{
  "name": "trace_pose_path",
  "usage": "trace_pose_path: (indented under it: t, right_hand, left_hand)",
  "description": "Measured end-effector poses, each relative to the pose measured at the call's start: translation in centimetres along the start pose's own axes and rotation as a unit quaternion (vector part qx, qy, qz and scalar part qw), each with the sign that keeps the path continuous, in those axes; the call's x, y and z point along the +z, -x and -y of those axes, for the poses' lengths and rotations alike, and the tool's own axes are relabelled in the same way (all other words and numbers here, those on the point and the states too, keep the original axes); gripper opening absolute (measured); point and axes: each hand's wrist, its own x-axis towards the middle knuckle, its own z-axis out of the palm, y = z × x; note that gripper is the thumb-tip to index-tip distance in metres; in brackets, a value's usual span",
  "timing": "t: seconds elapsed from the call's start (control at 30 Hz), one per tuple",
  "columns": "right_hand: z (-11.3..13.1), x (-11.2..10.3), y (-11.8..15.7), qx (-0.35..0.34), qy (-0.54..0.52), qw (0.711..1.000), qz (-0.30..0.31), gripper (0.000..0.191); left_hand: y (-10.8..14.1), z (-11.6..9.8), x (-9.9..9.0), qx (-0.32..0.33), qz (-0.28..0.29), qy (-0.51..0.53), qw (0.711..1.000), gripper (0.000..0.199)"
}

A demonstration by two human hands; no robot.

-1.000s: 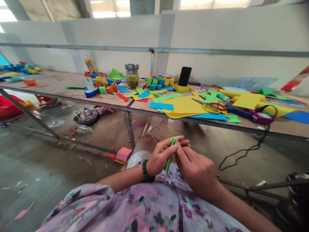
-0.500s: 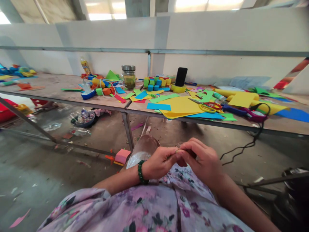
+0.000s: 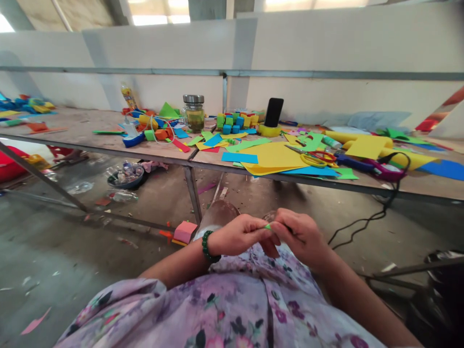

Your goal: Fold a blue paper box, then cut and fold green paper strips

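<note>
Over my lap, my left hand (image 3: 241, 235) and my right hand (image 3: 299, 237) meet at the fingertips. Between them they pinch a small green piece (image 3: 268, 226), of which only a sliver shows; the fingers hide its shape and material. Both hands are closed. A green bead bracelet (image 3: 207, 245) circles my left wrist. Beyond the hands, at the table's front edge, lie yellow sheets (image 3: 270, 157) and a blue strip (image 3: 239, 158). Scissors (image 3: 313, 158) with yellow and red handles rest on the sheets.
On the table (image 3: 152, 151) stand a lidded glass jar (image 3: 194, 115), a phone (image 3: 273, 112) in a yellow holder and several coloured cubes (image 3: 236, 122). A purple-and-blue tool (image 3: 387, 170) trails a black cord (image 3: 379, 215) off the edge. A basin (image 3: 125, 176) sits on the floor.
A bit of green now shows between my fingertips, where it was barely visible before. Both hands have risen slightly, and the left wrist has shifted a little to the left.
</note>
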Motion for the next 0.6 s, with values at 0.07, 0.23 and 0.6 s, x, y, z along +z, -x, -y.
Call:
trace_pose_path:
  t: [0.07,0.23,0.6]
  right_hand:
    - [-0.1,0.2,-0.1,0.053,-0.094,0.994,0.018,0.040]
    - [-0.3,-0.1,-0.6,0.135,-0.147,0.972,0.120,0.035]
    - [-1.1,4.2,-0.6,0.189,-0.214,0.886,-0.366,0.027]
  left_hand:
    - [0.0,0.0,-0.1,-0.017,0.034,0.031,0.999,0.057]
    - [-0.2,0.7,-0.8,-0.049,0.013,-0.024,0.998,0.059]
    - [-2.1,2.5,0.1,0.062,-0.172,0.093,0.979,0.066]
